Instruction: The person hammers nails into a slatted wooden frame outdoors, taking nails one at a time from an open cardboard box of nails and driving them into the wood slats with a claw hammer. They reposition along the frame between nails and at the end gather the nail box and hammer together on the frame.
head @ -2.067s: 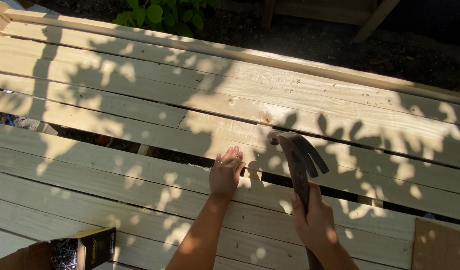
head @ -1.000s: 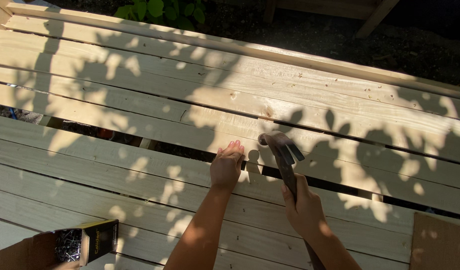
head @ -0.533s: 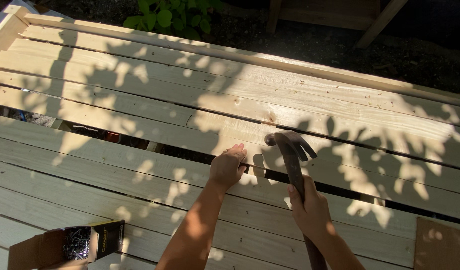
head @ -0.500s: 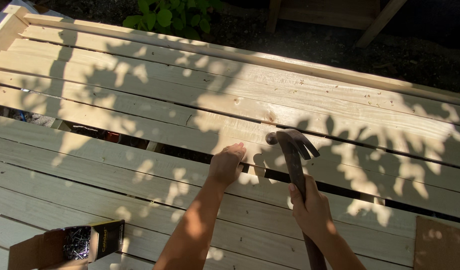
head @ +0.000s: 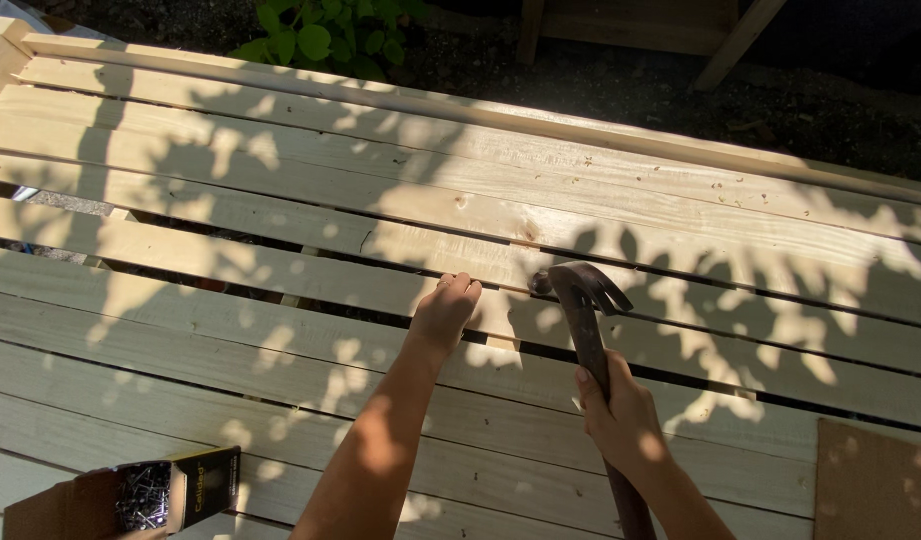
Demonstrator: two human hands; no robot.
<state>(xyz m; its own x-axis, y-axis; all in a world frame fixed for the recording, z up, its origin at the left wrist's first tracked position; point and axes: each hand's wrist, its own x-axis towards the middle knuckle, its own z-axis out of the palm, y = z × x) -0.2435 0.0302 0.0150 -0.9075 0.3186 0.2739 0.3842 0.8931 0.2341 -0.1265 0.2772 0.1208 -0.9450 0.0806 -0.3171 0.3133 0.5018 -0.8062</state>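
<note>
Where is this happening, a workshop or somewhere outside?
Outdoors, probably a garden or yard: leaf shadows fall across bare boards, green plants grow from soil behind, and the right hand holds a hammer.

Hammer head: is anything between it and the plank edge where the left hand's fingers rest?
Nothing visible. The hammer head hangs just right of the left hand, whose fingertips rest on the plank edge by the gap. Any nail there is too small to make out.
</note>
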